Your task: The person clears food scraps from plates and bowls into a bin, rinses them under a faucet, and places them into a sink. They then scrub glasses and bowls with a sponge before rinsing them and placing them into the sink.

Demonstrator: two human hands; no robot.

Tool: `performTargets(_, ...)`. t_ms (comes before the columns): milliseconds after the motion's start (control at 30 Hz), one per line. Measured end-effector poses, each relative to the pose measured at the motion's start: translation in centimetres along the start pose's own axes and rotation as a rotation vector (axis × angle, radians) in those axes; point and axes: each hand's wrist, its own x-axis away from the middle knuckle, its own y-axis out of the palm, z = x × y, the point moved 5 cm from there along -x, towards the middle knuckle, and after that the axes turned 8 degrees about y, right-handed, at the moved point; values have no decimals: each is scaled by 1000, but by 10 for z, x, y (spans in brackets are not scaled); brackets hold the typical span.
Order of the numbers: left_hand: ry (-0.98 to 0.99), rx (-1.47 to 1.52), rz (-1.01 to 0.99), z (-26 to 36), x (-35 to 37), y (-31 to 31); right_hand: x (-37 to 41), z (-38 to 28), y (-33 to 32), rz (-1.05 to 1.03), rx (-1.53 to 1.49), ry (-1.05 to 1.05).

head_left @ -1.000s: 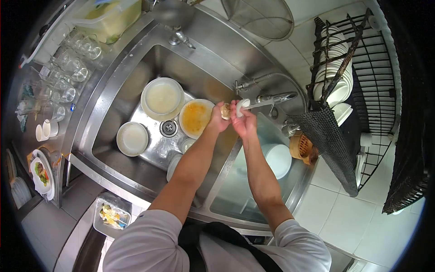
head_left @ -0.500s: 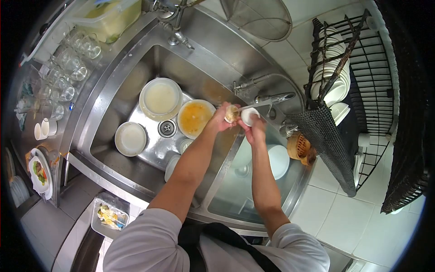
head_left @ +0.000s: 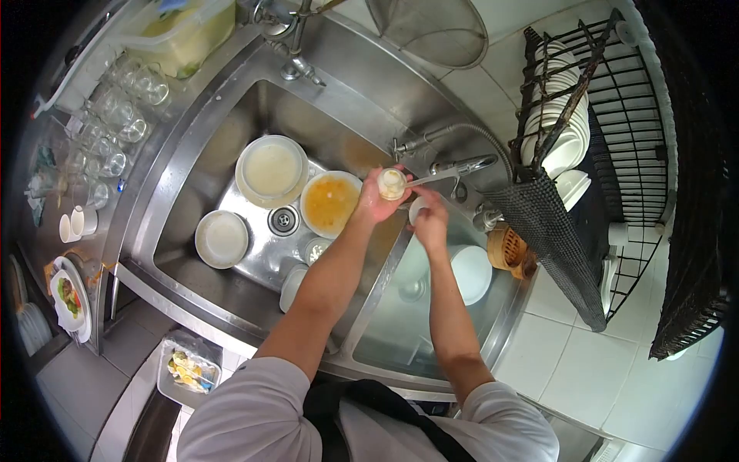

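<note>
My left hand point(head_left: 376, 203) holds a small cup point(head_left: 392, 184) with its mouth up, between palm and fingers. Inside the cup is something whitish and yellow, and the stream from the tap point(head_left: 471, 166) reaches its edge. Just to the right, my right hand point(head_left: 432, 222) is closed on a small white cup point(head_left: 416, 209), partly covered by the fingers. Below my left hand, a bowl of orange liquid point(head_left: 331, 203) stands in the sink. Beside it is a larger bowl point(head_left: 271, 171) filled with cloudy liquid.
A pale bowl point(head_left: 222, 239) and the drain point(head_left: 283, 221) are in the left basin point(head_left: 192, 181). The right basin holds water and a white plate point(head_left: 470, 275). Glasses point(head_left: 115, 115) line the left counter; a plate rack point(head_left: 558, 108) hangs at right.
The cup in my left hand has turned upright toward me under the stream. My right hand and its white cup have moved slightly down, away from the water.
</note>
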Motion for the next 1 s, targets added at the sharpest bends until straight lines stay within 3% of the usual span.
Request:
performTargets(33, 27, 10, -6, 0, -3, 0, 7, -21, 5, 50, 314, -168)
performTargets(100, 83, 30, -17, 1, -9, -4, 29, -55, 24, 12, 660, -262)
performTargets(233, 106, -286, 40, 8, -16, -18, 24, -46, 43, -122, 853, -116)
performTargets(300, 122, -406, 78, 6, -11, -17, 8, -38, 38, -83, 706, -106)
performTargets(433, 202, -231, 25, 7, -8, -14, 1, -32, 46, -116, 638, 26)
performTargets(533, 174, -6, 62, 15, 1, -16, 14, -36, 54, -33, 592, -376)
performTargets(633, 179, 49, -19, 13, 1, -23, 4, -32, 48, -61, 500, -519)
performTargets(733, 152, -136, 3, 6, -13, -36, -1, -29, 48, -182, 464, -174)
performTargets(833, 169, -283, 126, 6, -10, -34, 20, -50, 51, -197, 642, -37)
performTargets(933, 158, -226, 58, 20, -8, -28, 35, -49, 52, -244, 593, -128)
performTargets(1000, 83, -136, 34, 13, 0, -19, 21, -29, 48, -72, 474, -276)
